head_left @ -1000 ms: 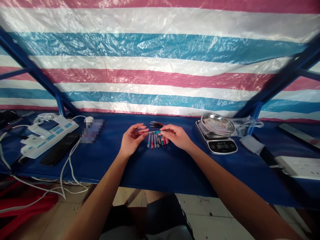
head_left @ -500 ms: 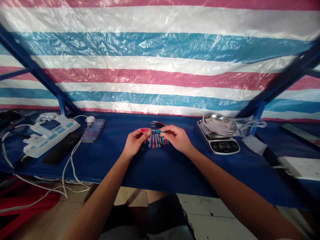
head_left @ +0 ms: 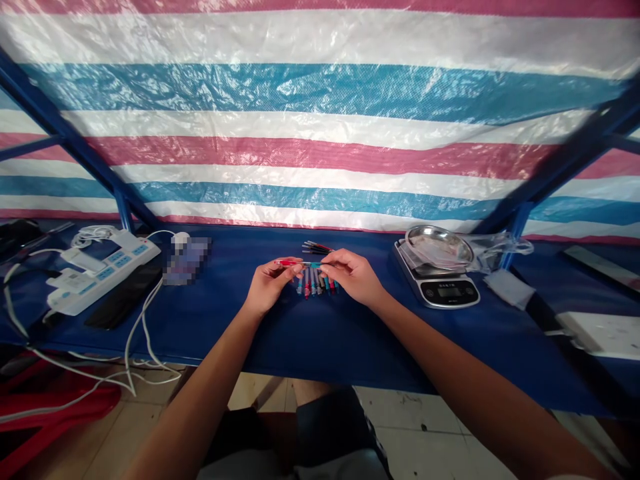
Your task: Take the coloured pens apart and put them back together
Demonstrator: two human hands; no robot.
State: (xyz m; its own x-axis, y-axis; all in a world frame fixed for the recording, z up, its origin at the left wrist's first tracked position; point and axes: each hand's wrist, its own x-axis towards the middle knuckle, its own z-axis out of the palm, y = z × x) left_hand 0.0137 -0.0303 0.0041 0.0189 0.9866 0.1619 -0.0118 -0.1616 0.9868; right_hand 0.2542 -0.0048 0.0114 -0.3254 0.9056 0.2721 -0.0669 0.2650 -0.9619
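Observation:
Over the middle of the blue table (head_left: 215,320), my left hand (head_left: 267,287) pinches a red pen part (head_left: 286,262) between thumb and fingers. Facing it, my right hand (head_left: 356,279) is closed on a teal pen part (head_left: 315,265). The two parts lie end to end, roughly level; whether they are joined is too small to tell. Just below my fingertips, several pens (head_left: 314,288) in mixed colours lie side by side. Behind my right fingers lie several thin dark rods like pen refills (head_left: 314,247), partly hidden by that hand.
To the right stands a digital kitchen scale (head_left: 445,293) with a metal bowl (head_left: 440,247) and clear plastic bags. On the left are a white power strip (head_left: 107,270), a dark phone-like slab (head_left: 123,298) and white cables (head_left: 143,320). A striped tarp (head_left: 320,127) hangs behind.
Both hands stay almost in place. The red and teal parts have turned slightly in my fingers, and the gap between them looks a little smaller.

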